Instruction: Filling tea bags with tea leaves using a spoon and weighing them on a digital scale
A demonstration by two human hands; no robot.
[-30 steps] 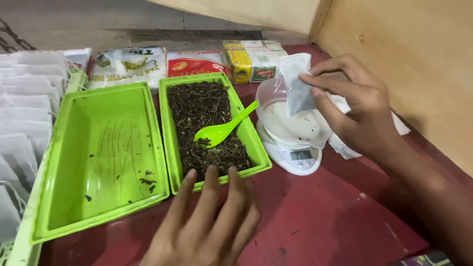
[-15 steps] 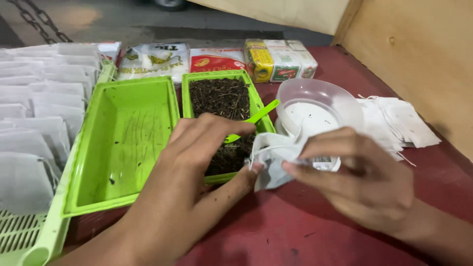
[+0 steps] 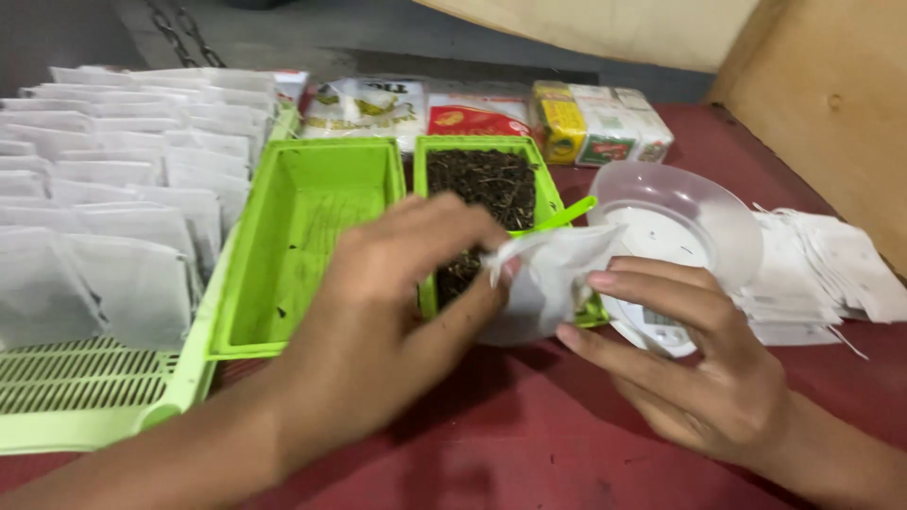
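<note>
Centre frame: left hand (image 3: 397, 312) and right hand (image 3: 690, 368) both pinch a white filter sachet (image 3: 548, 279), its top not yet closed. Filled sachets (image 3: 113, 198) stand upper left; empty ones (image 3: 822, 274) stacked right. Loose tea tray (image 3: 487, 184) half full.

Two green trays stand side by side: one empty tray (image 3: 316, 236) and, right of it, one tray of loose tea (image 3: 487, 184) with one green spoon (image 3: 567, 215) in it. Behind that tea tray lie four packets (image 3: 491, 111) in a row, and to its right sits one clear bowl (image 3: 685, 212). Two hands, left hand (image 3: 397, 321) and right hand (image 3: 690, 368), hold one white filter bag (image 3: 548, 274); the stacked bags (image 3: 113, 189) left of the trays are too many to count.
</note>
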